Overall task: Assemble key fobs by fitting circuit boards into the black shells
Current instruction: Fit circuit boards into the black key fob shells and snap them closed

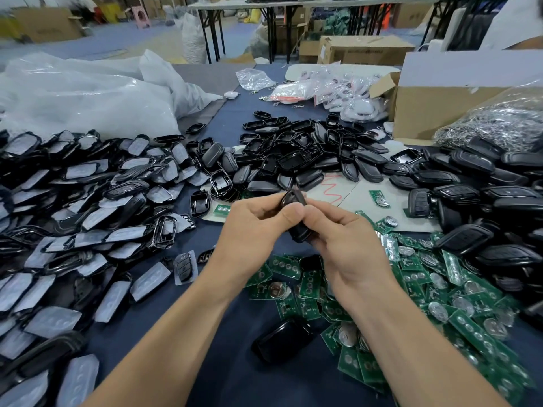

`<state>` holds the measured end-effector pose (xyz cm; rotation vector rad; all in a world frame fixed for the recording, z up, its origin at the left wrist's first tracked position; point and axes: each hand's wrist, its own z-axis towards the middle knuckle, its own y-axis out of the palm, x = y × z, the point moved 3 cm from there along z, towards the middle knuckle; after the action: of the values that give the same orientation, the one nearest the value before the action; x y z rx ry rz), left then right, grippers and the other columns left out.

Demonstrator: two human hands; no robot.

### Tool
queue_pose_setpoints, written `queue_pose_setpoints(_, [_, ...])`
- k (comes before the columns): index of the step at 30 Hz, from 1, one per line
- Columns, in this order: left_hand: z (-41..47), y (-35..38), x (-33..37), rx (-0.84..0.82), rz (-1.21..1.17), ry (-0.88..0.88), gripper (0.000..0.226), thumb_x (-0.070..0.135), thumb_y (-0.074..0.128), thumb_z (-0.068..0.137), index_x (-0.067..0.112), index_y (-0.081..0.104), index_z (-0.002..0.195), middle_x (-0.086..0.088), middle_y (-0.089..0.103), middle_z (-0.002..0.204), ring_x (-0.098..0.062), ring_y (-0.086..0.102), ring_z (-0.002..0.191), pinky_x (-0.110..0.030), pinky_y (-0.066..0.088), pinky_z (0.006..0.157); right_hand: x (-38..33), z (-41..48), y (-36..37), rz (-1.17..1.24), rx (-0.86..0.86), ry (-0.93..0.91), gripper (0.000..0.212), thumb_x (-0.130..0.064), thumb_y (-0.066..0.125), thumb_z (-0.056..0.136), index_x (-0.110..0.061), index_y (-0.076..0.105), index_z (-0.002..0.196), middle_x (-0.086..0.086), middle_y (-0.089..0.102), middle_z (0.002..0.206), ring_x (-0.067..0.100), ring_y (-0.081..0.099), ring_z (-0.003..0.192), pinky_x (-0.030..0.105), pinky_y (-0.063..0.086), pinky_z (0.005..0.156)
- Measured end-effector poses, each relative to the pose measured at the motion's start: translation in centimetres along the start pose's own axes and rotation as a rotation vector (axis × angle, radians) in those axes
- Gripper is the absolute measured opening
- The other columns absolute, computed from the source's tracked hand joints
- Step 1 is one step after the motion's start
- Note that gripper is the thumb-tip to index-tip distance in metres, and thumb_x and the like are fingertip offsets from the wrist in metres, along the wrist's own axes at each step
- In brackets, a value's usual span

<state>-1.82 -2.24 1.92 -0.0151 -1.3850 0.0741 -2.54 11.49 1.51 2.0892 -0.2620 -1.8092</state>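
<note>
At the upper left of the frame lie big white plastic bags (88, 92). Below them, a wide pile of black shell halves with pale grey button pads (73, 201) fills the left side of the dark blue table cloth (249, 383).

In the centre, the left hand (252, 218) and the right hand (346, 239) meet above the table. Together they hold one black key fob shell (291, 198). It is glossy, oval and narrow, and it stands almost upright. Its upper end comes out above the thumbs and its lower end shows under them. The left hand's fingers are curled around the shell and its thumb presses on the front. The right hand grips it from the other side, also with the thumb on the front. I cannot tell whether a board is inside.

Behind the hands is a heap of open black shell halves (293, 151). Below the hands, one rounded black shell (282, 342) lies alone on the cloth.

At the lower right, many green circuit boards with round silver batteries (440, 289) are spread. Above them is a pile of closed black key fobs (484, 183). At the upper right stands a brown cardboard box (426, 113), and beside it is a clear bag of metal rings (493, 118).
</note>
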Motion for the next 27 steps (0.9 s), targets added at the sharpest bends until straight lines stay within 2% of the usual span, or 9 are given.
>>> queue_pose_setpoints(4, [-0.1, 1.0, -0.4, 0.076, -0.134, -0.087, 0.032, 0.041, 0.067, 0.089, 0.022, 0.080, 0.111, 0.006, 0.079, 0.114, -0.011, 0.070, 0.116, -0.035, 0.054, 0.105, 0.9, -0.3, 0.7, 0.199, 0.039, 0.096, 0.015, -0.005, 0.068, 0.087, -0.011, 0.081, 0.092, 0.010, 0.080, 0.094, 0.015, 0.075, 0.080, 0.024, 0.061, 0.068])
queue_pose_setpoints(8, [-0.5, 1.5, -0.4, 0.169, -0.240, -0.144, 0.031, 0.035, 0.058, 0.100, 0.017, 0.082, 0.105, -0.005, 0.080, 0.108, -0.018, 0.072, 0.110, -0.038, 0.057, 0.102, 1.4, -0.3, 1.1, 0.237, 0.074, 0.127, 0.018, -0.005, 0.070, 0.081, -0.006, 0.077, 0.097, 0.015, 0.077, 0.110, 0.019, 0.074, 0.089, 0.027, 0.060, 0.077])
queue_pose_setpoints(12, [-0.5, 1.6, -0.3, 0.193, -0.237, -0.149, 0.034, 0.024, 0.053, 0.107, 0.015, 0.083, 0.094, -0.011, 0.079, 0.105, -0.022, 0.072, 0.105, -0.044, 0.055, 0.101, 1.5, -0.2, 1.0, 0.238, 0.080, 0.112, 0.029, -0.014, 0.073, 0.063, -0.009, 0.079, 0.091, 0.012, 0.078, 0.101, 0.017, 0.074, 0.083, 0.025, 0.059, 0.070])
queue_pose_setpoints(15, [-0.4, 1.4, -0.1, 0.180, -0.219, -0.157, 0.035, 0.024, 0.051, 0.108, 0.013, 0.082, 0.094, -0.011, 0.079, 0.104, -0.023, 0.073, 0.105, -0.043, 0.055, 0.098, 1.6, -0.3, 0.9, 0.214, 0.065, 0.129, 0.021, -0.011, 0.074, 0.070, -0.009, 0.079, 0.091, 0.012, 0.079, 0.096, 0.017, 0.074, 0.081, 0.026, 0.060, 0.071])
queue_pose_setpoints(18, [-0.5, 1.1, -0.2, 0.125, -0.256, -0.230, 0.050, 0.041, 0.041, 0.109, 0.012, 0.081, 0.103, -0.012, 0.079, 0.108, -0.025, 0.073, 0.109, -0.041, 0.052, 0.100, 1.3, -0.5, 0.9, 0.169, 0.056, 0.166, 0.011, -0.004, 0.071, 0.087, -0.009, 0.079, 0.091, 0.014, 0.079, 0.101, 0.019, 0.074, 0.086, 0.031, 0.061, 0.080])
queue_pose_setpoints(21, [-0.4, 0.7, -0.3, 0.070, -0.315, -0.290, 0.066, 0.055, 0.034, 0.102, 0.007, 0.075, 0.120, -0.018, 0.076, 0.115, -0.031, 0.071, 0.112, -0.046, 0.051, 0.103, 0.9, -0.5, 0.8, 0.173, 0.080, 0.179, 0.011, -0.005, 0.069, 0.092, -0.011, 0.078, 0.091, 0.011, 0.080, 0.096, 0.016, 0.074, 0.079, 0.025, 0.061, 0.070])
queue_pose_setpoints(23, [-0.3, 0.6, -0.1, 0.078, -0.325, -0.267, 0.051, 0.042, 0.041, 0.106, 0.006, 0.075, 0.119, -0.021, 0.076, 0.114, -0.029, 0.072, 0.101, -0.042, 0.056, 0.094, 0.8, -0.5, 0.6, 0.207, 0.089, 0.185, 0.010, -0.004, 0.070, 0.092, -0.010, 0.077, 0.094, 0.011, 0.079, 0.090, 0.015, 0.074, 0.074, 0.024, 0.060, 0.064])
queue_pose_setpoints(25, [-0.2, 0.5, 0.1, 0.103, -0.312, -0.233, 0.031, 0.019, 0.050, 0.105, 0.010, 0.080, 0.110, -0.019, 0.078, 0.109, -0.026, 0.072, 0.091, -0.033, 0.061, 0.080, 0.7, -0.5, 0.6, 0.211, 0.041, 0.180, 0.012, -0.001, 0.070, 0.090, -0.008, 0.078, 0.097, 0.013, 0.079, 0.092, 0.018, 0.076, 0.078, 0.026, 0.062, 0.068])
queue_pose_setpoints(27, [-0.1, 0.2, 0.1, 0.113, -0.263, -0.202, 0.030, 0.006, 0.054, 0.101, 0.013, 0.083, 0.104, -0.013, 0.080, 0.105, -0.023, 0.074, 0.094, -0.028, 0.061, 0.077, 0.5, -0.5, 0.4, 0.108, -0.062, 0.152, 0.020, 0.007, 0.069, 0.089, -0.009, 0.079, 0.097, 0.016, 0.079, 0.096, 0.024, 0.078, 0.085, 0.029, 0.063, 0.074])
